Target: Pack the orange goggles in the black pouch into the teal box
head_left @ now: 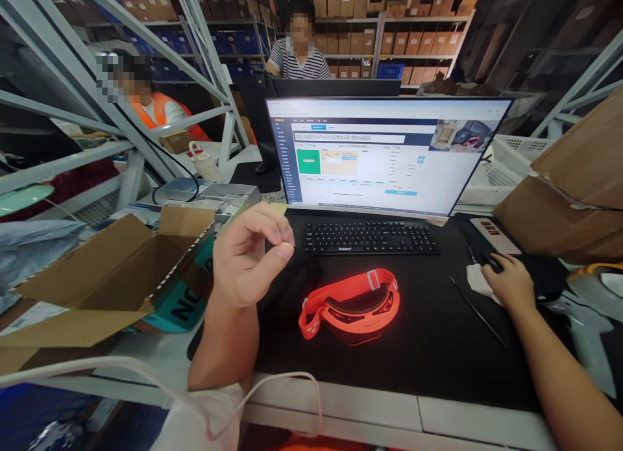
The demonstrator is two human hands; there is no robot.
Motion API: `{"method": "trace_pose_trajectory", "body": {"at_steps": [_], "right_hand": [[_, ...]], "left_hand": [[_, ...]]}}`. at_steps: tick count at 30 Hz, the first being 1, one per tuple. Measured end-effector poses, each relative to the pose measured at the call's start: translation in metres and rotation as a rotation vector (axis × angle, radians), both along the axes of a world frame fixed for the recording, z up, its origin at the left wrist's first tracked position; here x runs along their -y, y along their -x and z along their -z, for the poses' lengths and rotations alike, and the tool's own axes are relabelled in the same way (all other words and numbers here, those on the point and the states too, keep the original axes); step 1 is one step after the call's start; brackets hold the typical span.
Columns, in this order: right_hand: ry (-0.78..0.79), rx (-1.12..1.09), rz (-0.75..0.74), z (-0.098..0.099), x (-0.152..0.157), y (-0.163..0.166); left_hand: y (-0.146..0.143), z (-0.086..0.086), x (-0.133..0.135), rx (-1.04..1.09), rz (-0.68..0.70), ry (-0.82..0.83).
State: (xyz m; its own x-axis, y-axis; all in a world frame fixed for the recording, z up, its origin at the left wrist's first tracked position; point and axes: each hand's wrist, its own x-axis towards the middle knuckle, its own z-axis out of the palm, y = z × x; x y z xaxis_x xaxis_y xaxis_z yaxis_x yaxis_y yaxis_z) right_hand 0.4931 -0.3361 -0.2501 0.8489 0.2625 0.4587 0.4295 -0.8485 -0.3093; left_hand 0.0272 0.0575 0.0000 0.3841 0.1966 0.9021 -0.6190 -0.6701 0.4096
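Note:
My left hand (248, 253) is raised above the black desk mat (428, 347), fingers curled in loosely with thumb against them, and nothing shows inside. Just right of it lie orange-red goggles (353, 306) with a strap, on the mat. A dark pouch (292, 285) sits between hand and goggles. My right hand (509, 281) rests on a black computer mouse (491, 261) at the right, fingers wrapped over it. Behind stand a black keyboard (370, 237) and a lit monitor (384, 156).
An open cardboard box (104, 276) sits at left beside a teal label. More cardboard boxes (574, 185) stack at right, a white basket behind them. A thin black stick (479, 313) lies near the mouse. Two people sit behind among metal shelving.

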Motion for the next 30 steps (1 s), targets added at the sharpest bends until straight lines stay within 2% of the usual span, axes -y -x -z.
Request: {"method": "trace_pose_trajectory", "body": {"at_steps": [11, 30], "right_hand": [[-0.013, -0.006, -0.053, 0.005, 0.001, -0.006], [0.010, 0.033, -0.054, 0.006, 0.001, -0.007]], "left_hand": [[-0.001, 0.000, 0.001, -0.009, -0.004, -0.004], [-0.001, 0.001, -0.001, -0.039, 0.000, -0.015]]}}
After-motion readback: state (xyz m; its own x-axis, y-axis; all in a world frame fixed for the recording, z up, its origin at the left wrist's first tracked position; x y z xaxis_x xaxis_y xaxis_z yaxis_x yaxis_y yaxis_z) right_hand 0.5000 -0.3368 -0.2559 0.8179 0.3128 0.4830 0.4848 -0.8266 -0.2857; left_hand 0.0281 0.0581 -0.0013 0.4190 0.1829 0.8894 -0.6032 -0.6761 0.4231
